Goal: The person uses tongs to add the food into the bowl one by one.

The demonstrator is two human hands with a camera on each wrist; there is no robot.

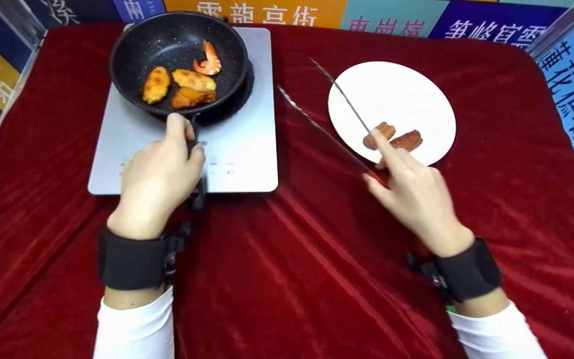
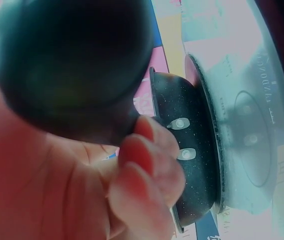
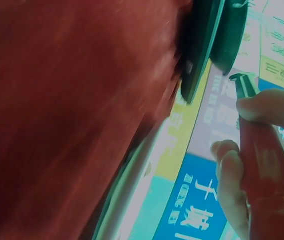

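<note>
On the induction cooker (image 1: 237, 149), the left hand (image 1: 160, 174) grips the pan (image 1: 177, 55) handle while the right hand (image 1: 411, 192) pinches tongs (image 1: 337, 109); two pieces (image 1: 394, 137) are plated, four apparently remain.

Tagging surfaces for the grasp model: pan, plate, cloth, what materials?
Pan: probably metal with a black speckled non-stick coating, matte. Plate: white, smooth, thin and flat; ceramic, plastic or paper, cannot tell. Cloth: deep red velvet-like fabric, with soft sheen and creases.

A staged cooking booth: induction cooker (image 1: 237, 149) on red cloth (image 1: 292, 269), printed poster walls (image 1: 573, 94)
</note>
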